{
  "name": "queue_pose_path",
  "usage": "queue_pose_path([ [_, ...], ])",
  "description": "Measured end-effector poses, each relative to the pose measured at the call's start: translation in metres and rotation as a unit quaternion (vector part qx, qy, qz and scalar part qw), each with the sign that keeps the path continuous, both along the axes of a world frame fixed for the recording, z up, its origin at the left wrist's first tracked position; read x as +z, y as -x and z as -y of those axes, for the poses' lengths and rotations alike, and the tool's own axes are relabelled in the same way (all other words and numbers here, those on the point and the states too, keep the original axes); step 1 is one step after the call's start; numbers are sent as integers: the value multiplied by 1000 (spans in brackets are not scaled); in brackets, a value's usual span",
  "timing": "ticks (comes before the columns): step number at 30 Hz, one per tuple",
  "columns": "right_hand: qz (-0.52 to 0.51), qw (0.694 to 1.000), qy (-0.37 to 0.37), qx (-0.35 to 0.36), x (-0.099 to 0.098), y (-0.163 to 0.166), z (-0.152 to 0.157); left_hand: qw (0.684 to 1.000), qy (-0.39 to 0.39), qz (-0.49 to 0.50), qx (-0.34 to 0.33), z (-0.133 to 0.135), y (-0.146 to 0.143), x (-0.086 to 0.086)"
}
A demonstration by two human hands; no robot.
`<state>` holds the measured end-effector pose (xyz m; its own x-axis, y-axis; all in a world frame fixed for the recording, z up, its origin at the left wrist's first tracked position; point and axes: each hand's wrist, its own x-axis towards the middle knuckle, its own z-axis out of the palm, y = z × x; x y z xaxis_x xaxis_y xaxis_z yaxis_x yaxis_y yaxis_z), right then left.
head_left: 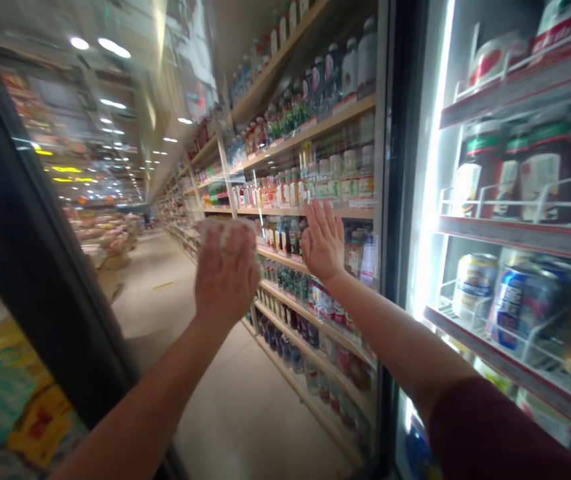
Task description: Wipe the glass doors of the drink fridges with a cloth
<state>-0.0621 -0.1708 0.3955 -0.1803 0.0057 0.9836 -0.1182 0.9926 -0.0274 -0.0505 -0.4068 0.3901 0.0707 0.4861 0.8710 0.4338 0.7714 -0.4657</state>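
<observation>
A glass door (pixel 285 360) in a dark frame stands in front of me, at an angle. My right hand (pixel 324 241) lies flat against the glass, its fingers stretched and holding nothing. Left of it, my left hand (pixel 228 273) is raised to the same pane, back of the hand toward me. Motion smears its fingers. A pale, blurred edge shows at its fingertips; I cannot make out whether this is a thing in the hand. Bottles on shelves show in the pane, behind both hands.
At right is a lit cooler with wire-fronted shelves (pixel 515 233), holding cans (pixel 510 303) and dark bottles (pixel 540 167). The black door frame (pixel 60 253) slants down on the left. Beyond it are colourful packages (pixel 10 393). An aisle floor (pixel 152 287) runs into the distance.
</observation>
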Motion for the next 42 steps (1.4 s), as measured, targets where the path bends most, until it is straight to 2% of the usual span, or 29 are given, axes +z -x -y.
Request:
queue_pose_path([
  [2, -14, 1000, 5, 14, 0, 0, 0, 990, 135, -3, -45, -7, 1, -11],
  [3, -22, 1000, 6, 21, 0, 0, 0, 984, 172, -4, -51, -7, 2, -12],
  [4, -27, 999, 7, 25, 0, -1, 0, 983, 178, -4, -44, -5, 4, -9],
  [5, -28, 999, 6, 27, 0, -1, 0, 988, 152, -5, -27, -1, 5, -3],
  [9, -6, 1000, 9, 27, 0, 1, -2, 999, -47, -15, 19, 16, 9, 23],
  [10, -4, 999, 11, 30, 0, 1, -3, 998, -56, -15, 14, 16, 9, 24],
  [11, -4, 999, 14, 37, 1, 1, -3, 999, -33, -7, 6, 14, 8, 22],
  [13, -9, 998, 26, 60, 1, -2, -1, 998, 56, 26, -17, 7, 5, 12],
  [15, -18, 994, 58, 95, 2, -10, 9, 990, 107, 71, -48, 1, 1, 3],
  [17, -35, 985, 73, 149, 1, -22, 30, 984, 97, 113, -92, -1, -2, 0],
  [18, -41, 980, 56, 186, 0, -27, 44, 980, 85, 132, -124, 0, -4, 1],
  [20, -33, 968, -14, 250, -6, -33, 75, 965, 56, 167, -197, 6, -6, 4],
  [22, -7, 962, -79, 261, -16, -31, 102, 954, 1, 169, -247, 17, -6, 6],
  [23, 1, 964, -102, 245, -23, -27, 112, 957, -27, 152, -246, 23, -6, 6],
  [25, 2, 972, -134, 195, -40, -20, 120, 977, -65, 98, -177, 33, -6, 3],
  [27, -8, 971, -173, 162, -56, -15, 110, 993, -76, 50, -69, 39, -7, -2],
  [29, -22, 962, -228, 151, -60, -13, 87, 996, -82, 33, 5, 41, -8, -7],
  [30, -29, 955, -257, 148, -54, -12, 72, 996, -84, 33, 23, 40, -8, -9],
  [32, -34, 951, -276, 134, -26, -11, 41, 996, -81, 33, 31, 38, -8, -12],
  [33, -31, 962, -244, 121, -6, -10, 28, 996, -80, 34, 29, 38, -7, -12],
  [35, -20, 990, -114, 79, 35, -7, 9, 996, -78, 34, 23, 39, -5, -12],
  [37, -33, 998, -4, 49, 59, -5, 2, 996, -81, 32, 15, 41, -2, -12],
  [39, -38, 998, 31, 39, 54, -4, 5, 996, -81, 31, 3, 43, 1, -12],
  [40, -31, 999, 8, 43, 42, -5, 9, 996, -81, 32, -2, 44, 2, -12],
  [42, 1, 992, -109, 68, 14, -7, 13, 996, -80, 33, -2, 45, 3, -13],
])
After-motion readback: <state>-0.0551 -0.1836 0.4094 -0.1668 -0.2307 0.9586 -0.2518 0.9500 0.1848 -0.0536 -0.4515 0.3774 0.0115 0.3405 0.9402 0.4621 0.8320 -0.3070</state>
